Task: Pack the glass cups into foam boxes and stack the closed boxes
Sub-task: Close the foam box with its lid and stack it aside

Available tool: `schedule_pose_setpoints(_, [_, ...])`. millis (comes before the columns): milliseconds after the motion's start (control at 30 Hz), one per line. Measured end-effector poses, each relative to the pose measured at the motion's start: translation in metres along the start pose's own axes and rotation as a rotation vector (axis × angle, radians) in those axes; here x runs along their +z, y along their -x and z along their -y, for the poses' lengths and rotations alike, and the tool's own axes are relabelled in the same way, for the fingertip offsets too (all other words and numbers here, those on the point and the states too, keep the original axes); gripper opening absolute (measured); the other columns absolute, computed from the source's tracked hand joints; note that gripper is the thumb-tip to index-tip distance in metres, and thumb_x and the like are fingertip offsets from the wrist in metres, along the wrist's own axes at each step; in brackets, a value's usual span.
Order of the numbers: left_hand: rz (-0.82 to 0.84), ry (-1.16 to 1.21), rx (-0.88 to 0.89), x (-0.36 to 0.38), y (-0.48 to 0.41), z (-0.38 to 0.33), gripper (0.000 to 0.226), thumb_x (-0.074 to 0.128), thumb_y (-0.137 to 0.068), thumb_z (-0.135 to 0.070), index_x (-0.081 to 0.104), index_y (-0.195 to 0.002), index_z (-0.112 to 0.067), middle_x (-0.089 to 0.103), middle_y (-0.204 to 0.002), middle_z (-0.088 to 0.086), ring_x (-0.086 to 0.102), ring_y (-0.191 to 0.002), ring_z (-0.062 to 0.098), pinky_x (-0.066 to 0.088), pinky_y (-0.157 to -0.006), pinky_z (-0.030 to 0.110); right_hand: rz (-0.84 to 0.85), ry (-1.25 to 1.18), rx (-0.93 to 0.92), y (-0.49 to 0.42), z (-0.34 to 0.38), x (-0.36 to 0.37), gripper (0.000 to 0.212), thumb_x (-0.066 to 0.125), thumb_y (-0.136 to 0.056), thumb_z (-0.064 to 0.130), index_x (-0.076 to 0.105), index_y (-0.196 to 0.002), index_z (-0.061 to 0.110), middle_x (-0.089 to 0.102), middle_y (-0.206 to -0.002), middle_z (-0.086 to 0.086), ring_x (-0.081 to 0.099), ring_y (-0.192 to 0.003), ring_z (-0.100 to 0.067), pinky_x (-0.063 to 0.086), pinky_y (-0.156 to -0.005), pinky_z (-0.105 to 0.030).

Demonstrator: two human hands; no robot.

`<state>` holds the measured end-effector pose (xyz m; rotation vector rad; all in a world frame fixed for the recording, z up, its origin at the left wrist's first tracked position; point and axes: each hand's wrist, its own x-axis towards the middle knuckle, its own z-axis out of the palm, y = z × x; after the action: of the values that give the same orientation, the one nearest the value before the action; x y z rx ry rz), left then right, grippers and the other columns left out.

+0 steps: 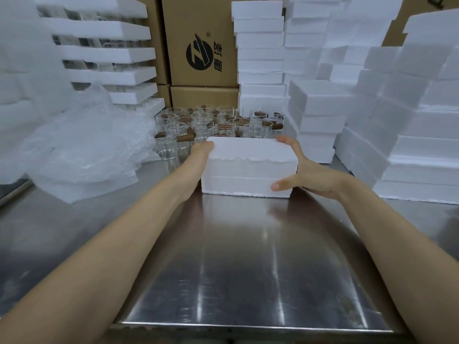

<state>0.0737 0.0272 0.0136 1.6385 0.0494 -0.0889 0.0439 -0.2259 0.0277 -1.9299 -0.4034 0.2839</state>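
Two bare forearms (119,249) reach in over the near edge of a polished steel desk (236,264) toward a closed white foam box (248,170), which sits on the desk at mid-frame, straight ahead of the person. The box lies flat with its lid up. Its long axis runs left to right across the view, and a long side faces the camera. The left grip (197,162) clasps the box's left end, fingers curled over the lid's top edge. The right grip (313,172) clasps the right end, fingers over the far top corner and thumb pressed against the front face of the lower half. Directly behind the box stands a crowd of clear glass cups (211,120) with brown wooden handles. Crumpled bubble wrap (87,145) is heaped to the left, below foam trays (106,54) layered with glassware. Stacks of foam boxes (320,115) rise on the right and at the back, beside brown cardboard cartons (198,28) bearing a black logo.
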Motion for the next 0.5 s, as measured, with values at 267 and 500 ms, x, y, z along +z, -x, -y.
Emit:
schedule_pose_setpoints(267, [0.112, -0.046, 0.054, 0.007, 0.016, -0.003, 0.113, 0.014, -0.053, -0.09, 0.009, -0.153, -0.038, 0.016, -0.161, -0.008, 0.016, -0.148, 0.02, 0.015, -0.119, 0.053, 0.06, -0.192, 0.063, 0.002, -0.001, -0.009, 0.095, 0.075, -0.069, 0.029, 0.017, -0.138, 0.058, 0.043, -0.144, 0.011, 0.047, -0.129, -0.012, 0.036, -0.107, -0.028])
schedule_pose_setpoints(500, [0.195, -0.075, 0.122, 0.006, 0.013, 0.006, 0.08, 0.045, -0.083, -0.074, 0.006, -0.149, -0.048, 0.02, -0.159, -0.009, 0.027, -0.144, 0.023, 0.018, -0.118, 0.052, 0.022, 0.011, 0.097, 0.011, 0.003, -0.012, 0.112, 0.08, -0.065, 0.032, 0.004, -0.145, 0.053, 0.027, -0.15, 0.01, 0.034, -0.136, -0.019, 0.027, -0.115, -0.034])
